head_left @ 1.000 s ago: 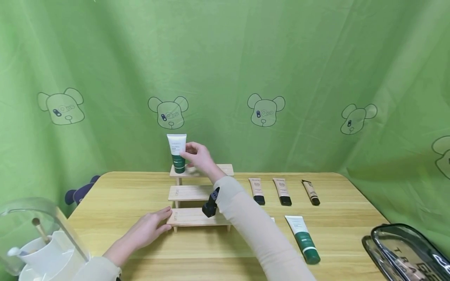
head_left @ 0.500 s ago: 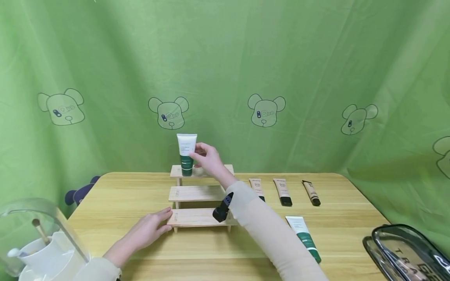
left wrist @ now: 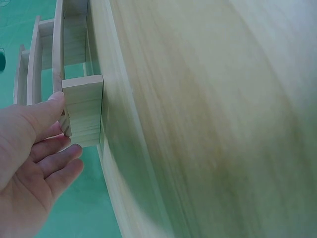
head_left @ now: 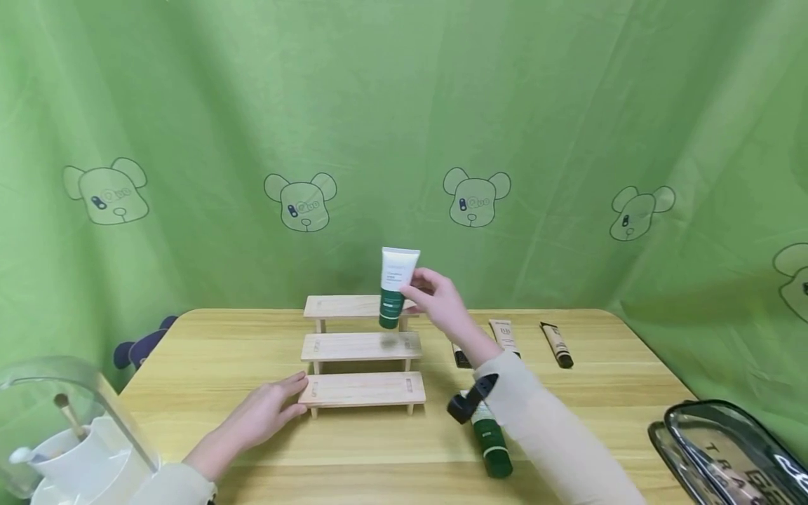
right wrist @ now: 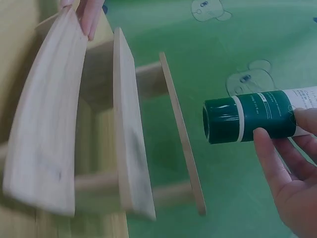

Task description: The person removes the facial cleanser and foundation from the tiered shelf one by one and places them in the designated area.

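Note:
My right hand [head_left: 443,303] pinches a white-and-green squeeze tube [head_left: 396,273] between thumb and fingers. The tube is held cap down, a little tilted, in front of the right part of the top step. In the right wrist view its green cap [right wrist: 221,121] is clear of the wooden steps. A three-step wooden display stand [head_left: 361,389] stands on the table. My left hand [head_left: 264,414] grips the left end of its lowest step, thumb on top, as the left wrist view also shows with the step's end [left wrist: 58,59].
A second green-and-white tube [head_left: 491,442] lies partly behind my right forearm. Beige tubes [head_left: 505,335] lie at the back right, one mostly hidden by my wrist. A clear bag [head_left: 735,456] sits at the right, and a white brush holder [head_left: 82,452] at the left.
My right hand has carried the tube from the left part of the top step to the right and slightly forward, off the step. The left hand stays at the lowest step.

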A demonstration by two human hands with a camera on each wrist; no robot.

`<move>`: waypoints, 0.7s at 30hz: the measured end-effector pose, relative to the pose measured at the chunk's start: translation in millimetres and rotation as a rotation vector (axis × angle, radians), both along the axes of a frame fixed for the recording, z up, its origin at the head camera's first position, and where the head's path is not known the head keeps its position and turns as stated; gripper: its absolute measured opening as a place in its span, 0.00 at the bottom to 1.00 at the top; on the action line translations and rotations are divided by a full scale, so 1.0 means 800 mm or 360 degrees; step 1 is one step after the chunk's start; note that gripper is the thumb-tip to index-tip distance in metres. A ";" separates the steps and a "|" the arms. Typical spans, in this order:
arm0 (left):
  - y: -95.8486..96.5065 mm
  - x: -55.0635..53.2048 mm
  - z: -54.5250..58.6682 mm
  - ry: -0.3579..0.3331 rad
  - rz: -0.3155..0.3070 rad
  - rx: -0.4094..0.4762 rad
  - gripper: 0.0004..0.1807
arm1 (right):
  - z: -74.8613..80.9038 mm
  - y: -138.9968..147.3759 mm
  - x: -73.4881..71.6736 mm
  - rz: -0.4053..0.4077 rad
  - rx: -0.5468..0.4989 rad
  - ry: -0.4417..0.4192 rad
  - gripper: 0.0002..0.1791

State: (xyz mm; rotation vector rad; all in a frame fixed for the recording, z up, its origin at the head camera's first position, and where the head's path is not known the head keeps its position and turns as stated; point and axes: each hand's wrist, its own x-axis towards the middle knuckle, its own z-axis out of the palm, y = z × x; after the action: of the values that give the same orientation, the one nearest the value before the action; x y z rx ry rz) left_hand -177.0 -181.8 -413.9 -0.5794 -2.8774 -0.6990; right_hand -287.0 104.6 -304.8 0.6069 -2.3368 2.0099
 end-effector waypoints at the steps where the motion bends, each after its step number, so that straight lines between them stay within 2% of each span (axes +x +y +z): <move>1: 0.000 0.000 0.000 0.0004 -0.0004 -0.0001 0.25 | -0.001 0.010 0.003 -0.0007 0.0006 -0.0001 0.19; 11: 0.000 -0.001 -0.001 0.0002 -0.0012 0.0001 0.25 | -0.019 0.112 0.034 -0.0166 0.0175 0.0057 0.20; 16: 0.000 -0.002 -0.001 0.0006 -0.0015 0.0001 0.25 | -0.026 0.163 0.053 -0.0293 0.0337 0.0007 0.24; 21: 0.000 -0.001 -0.001 0.0000 -0.0012 0.0005 0.25 | -0.045 0.213 0.066 -0.0416 0.0426 -0.0062 0.26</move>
State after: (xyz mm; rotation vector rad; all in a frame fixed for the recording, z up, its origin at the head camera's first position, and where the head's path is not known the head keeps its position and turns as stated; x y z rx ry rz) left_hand -178.1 -181.5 -414.4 -0.5904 -2.8752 -0.7049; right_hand -234.3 275.4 -340.8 0.2468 -2.5715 1.6310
